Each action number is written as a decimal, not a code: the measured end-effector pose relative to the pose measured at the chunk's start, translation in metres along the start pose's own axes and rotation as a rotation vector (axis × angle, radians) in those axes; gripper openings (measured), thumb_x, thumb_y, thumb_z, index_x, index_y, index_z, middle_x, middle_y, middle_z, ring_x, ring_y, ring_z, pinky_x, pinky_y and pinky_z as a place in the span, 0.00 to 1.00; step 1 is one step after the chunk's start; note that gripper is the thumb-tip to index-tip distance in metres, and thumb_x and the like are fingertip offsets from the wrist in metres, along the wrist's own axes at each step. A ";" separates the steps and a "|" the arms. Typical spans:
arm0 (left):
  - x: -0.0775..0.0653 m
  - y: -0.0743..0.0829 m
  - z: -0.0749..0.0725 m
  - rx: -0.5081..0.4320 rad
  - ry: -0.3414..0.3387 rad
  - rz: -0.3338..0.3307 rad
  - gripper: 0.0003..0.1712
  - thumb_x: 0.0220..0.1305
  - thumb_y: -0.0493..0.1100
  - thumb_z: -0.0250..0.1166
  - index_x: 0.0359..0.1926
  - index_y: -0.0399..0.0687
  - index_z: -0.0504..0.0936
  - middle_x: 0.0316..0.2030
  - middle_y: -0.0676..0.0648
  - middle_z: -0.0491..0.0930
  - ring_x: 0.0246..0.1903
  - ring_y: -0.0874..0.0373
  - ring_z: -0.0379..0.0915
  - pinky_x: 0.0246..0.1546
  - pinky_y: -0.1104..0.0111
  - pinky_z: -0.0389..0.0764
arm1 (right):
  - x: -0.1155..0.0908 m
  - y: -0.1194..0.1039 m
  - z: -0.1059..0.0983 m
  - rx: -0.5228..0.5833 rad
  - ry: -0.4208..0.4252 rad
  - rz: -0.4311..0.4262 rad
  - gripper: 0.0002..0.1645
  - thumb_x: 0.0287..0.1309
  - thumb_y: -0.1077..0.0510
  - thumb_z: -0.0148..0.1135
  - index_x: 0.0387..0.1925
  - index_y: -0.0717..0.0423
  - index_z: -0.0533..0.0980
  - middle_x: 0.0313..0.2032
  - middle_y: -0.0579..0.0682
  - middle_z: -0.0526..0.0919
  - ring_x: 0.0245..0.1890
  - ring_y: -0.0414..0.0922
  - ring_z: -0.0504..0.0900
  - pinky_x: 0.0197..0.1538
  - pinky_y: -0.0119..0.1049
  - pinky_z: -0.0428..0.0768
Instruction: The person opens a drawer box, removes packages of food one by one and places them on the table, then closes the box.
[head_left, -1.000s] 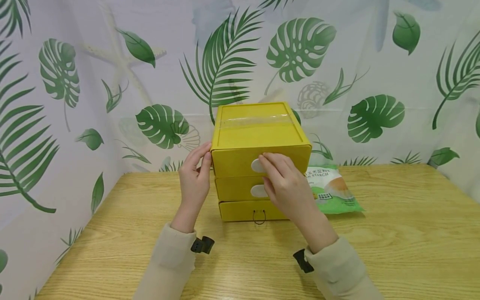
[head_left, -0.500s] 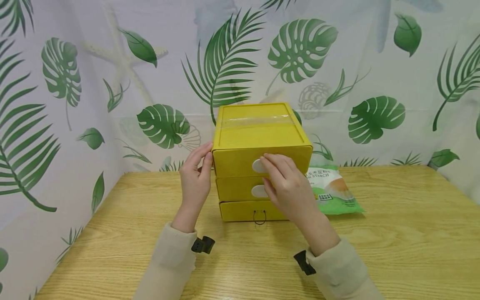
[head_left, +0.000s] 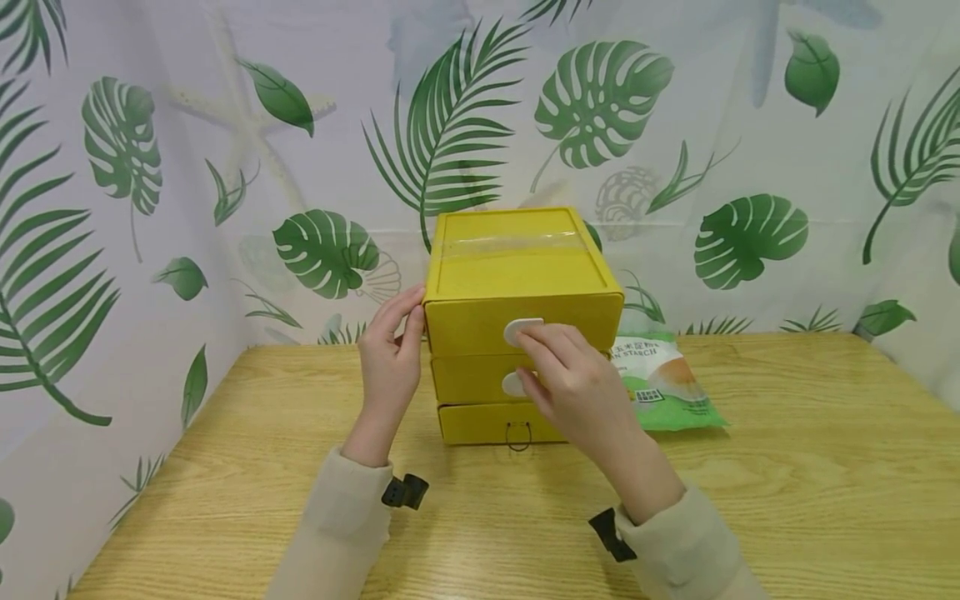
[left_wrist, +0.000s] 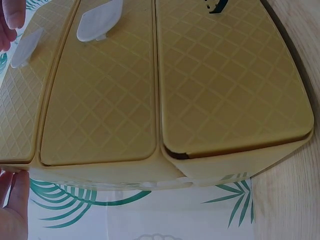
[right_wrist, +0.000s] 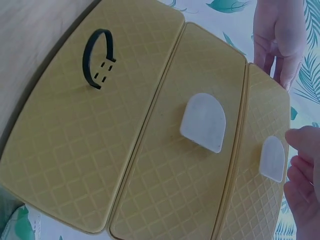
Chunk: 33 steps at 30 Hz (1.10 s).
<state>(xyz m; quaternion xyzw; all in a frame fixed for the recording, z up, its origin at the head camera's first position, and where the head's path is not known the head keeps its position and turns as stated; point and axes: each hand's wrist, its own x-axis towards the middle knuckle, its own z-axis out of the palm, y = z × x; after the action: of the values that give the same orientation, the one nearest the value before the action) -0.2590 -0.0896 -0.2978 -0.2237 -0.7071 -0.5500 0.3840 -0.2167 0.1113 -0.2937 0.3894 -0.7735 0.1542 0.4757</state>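
The left forearm slants up and slightly inward in its light sleeve, the bare left wrist roughly in line with it. The left hand is raised, its fingers extended and the left thumb lying close to them. The right forearm, also sleeved, angles inward from the lower right. The right hand leads leftward, its fingers bent close together, the right thumb lower and apart from the fingertips.

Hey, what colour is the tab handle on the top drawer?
White; the tab handle shows best in the right wrist view.
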 end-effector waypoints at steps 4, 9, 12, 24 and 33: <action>-0.001 0.000 0.000 -0.002 -0.001 -0.003 0.13 0.62 0.33 0.53 0.46 0.32 0.77 0.46 0.40 0.75 0.46 0.53 0.71 0.32 0.65 0.80 | -0.002 0.000 -0.002 -0.002 -0.034 0.003 0.23 0.37 0.66 0.70 0.40 0.68 0.76 0.39 0.58 0.78 0.38 0.52 0.76 0.39 0.40 0.79; -0.001 -0.001 -0.001 -0.004 -0.002 -0.006 0.13 0.62 0.33 0.53 0.46 0.32 0.77 0.46 0.40 0.75 0.47 0.53 0.71 0.32 0.63 0.80 | -0.005 0.000 -0.001 -0.015 -0.078 0.008 0.22 0.37 0.65 0.71 0.39 0.68 0.77 0.36 0.57 0.79 0.37 0.50 0.77 0.38 0.39 0.79; -0.001 -0.001 -0.001 -0.012 -0.007 -0.010 0.13 0.62 0.33 0.53 0.46 0.32 0.77 0.46 0.39 0.75 0.47 0.52 0.71 0.32 0.61 0.80 | -0.006 0.000 0.001 -0.020 -0.101 0.005 0.20 0.37 0.64 0.71 0.37 0.67 0.77 0.35 0.56 0.80 0.37 0.49 0.77 0.37 0.37 0.80; -0.001 0.001 0.000 -0.008 -0.004 -0.013 0.13 0.62 0.33 0.53 0.46 0.31 0.77 0.46 0.40 0.75 0.47 0.52 0.71 0.32 0.65 0.80 | -0.011 0.000 0.006 -0.037 -0.214 0.029 0.18 0.38 0.63 0.71 0.36 0.63 0.77 0.35 0.52 0.80 0.36 0.47 0.77 0.35 0.35 0.80; -0.001 0.000 0.001 -0.027 -0.002 0.007 0.13 0.62 0.32 0.53 0.45 0.30 0.77 0.46 0.39 0.75 0.46 0.52 0.72 0.30 0.58 0.80 | -0.016 0.002 0.013 -0.049 -0.267 0.040 0.17 0.36 0.64 0.71 0.34 0.62 0.78 0.33 0.51 0.80 0.35 0.46 0.77 0.34 0.35 0.79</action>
<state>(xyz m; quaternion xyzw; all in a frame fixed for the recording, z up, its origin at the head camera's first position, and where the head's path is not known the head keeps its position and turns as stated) -0.2588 -0.0890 -0.2989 -0.2320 -0.6993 -0.5578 0.3821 -0.2217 0.1121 -0.3137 0.3795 -0.8410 0.0915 0.3746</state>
